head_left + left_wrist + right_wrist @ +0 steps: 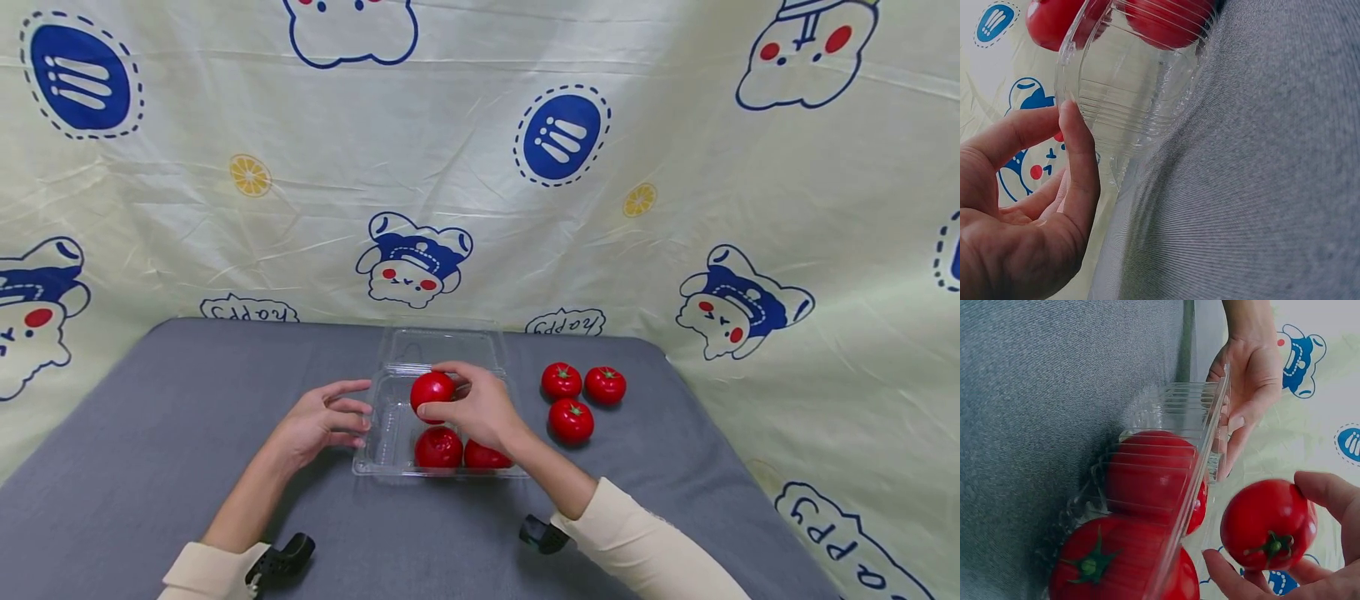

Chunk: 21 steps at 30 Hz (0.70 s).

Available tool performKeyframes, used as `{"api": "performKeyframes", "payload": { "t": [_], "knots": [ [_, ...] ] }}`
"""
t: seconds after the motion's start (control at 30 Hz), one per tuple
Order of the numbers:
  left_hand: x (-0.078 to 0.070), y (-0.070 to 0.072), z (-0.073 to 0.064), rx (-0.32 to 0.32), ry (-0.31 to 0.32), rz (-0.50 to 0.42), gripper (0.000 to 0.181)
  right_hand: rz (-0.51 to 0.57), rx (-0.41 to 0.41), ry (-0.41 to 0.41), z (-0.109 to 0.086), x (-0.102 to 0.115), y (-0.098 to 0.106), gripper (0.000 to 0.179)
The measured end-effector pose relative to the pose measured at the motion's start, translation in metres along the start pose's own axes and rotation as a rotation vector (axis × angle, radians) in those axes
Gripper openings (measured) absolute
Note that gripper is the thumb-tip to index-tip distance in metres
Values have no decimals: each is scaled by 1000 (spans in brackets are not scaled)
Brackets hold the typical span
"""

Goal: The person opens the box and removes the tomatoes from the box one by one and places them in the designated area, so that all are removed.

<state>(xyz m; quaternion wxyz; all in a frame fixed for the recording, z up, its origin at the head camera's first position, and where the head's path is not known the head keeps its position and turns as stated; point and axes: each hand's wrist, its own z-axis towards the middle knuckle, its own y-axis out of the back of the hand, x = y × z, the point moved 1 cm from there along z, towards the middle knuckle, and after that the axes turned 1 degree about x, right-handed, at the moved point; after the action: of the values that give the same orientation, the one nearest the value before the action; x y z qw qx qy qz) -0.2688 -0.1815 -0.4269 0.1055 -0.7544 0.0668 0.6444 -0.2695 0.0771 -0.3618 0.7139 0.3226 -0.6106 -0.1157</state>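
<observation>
My right hand point(480, 408) holds a red tomato point(432, 392) between thumb and fingers, over the clear plastic box point(390, 433). In the right wrist view the held tomato point(1266, 525) shows its green stem and hangs above the box's rim. Two tomatoes lie along the near side of the box: one in the middle point(438, 448) and one to its right point(484, 456), partly hidden by my right wrist. My left hand point(322, 425) is at the box's left side, fingers loosely extended, fingertips right at the rim point(1069, 75).
The box's transparent lid point(442, 346) is folded back behind it. Three more tomatoes sit in a cluster on the grey cloth to the right: back left point(562, 381), back right point(605, 386) and front point(571, 422). A patterned curtain point(480, 167) hangs behind the table point(225, 375).
</observation>
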Motion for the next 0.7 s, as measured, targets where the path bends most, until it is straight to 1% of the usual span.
{"api": "performKeyframes", "payload": {
  "t": [0.13, 0.23, 0.5, 0.7],
  "knots": [
    [-1, -1, 0, -2, 2, -2, 70, 20, -32, -13, 0, -4, 4, 60],
    [-1, -1, 1, 0, 1, -8, 70, 30, -40, -24, -1, -6, 7, 59],
    [-1, 0, 1, 3, -6, -21, 72, 22, -29, 7, -2, -14, 14, 58],
    [0, 0, 0, 4, -6, -27, 72, 14, -57, 0, -6, -17, 20, 64]
  ]
}}
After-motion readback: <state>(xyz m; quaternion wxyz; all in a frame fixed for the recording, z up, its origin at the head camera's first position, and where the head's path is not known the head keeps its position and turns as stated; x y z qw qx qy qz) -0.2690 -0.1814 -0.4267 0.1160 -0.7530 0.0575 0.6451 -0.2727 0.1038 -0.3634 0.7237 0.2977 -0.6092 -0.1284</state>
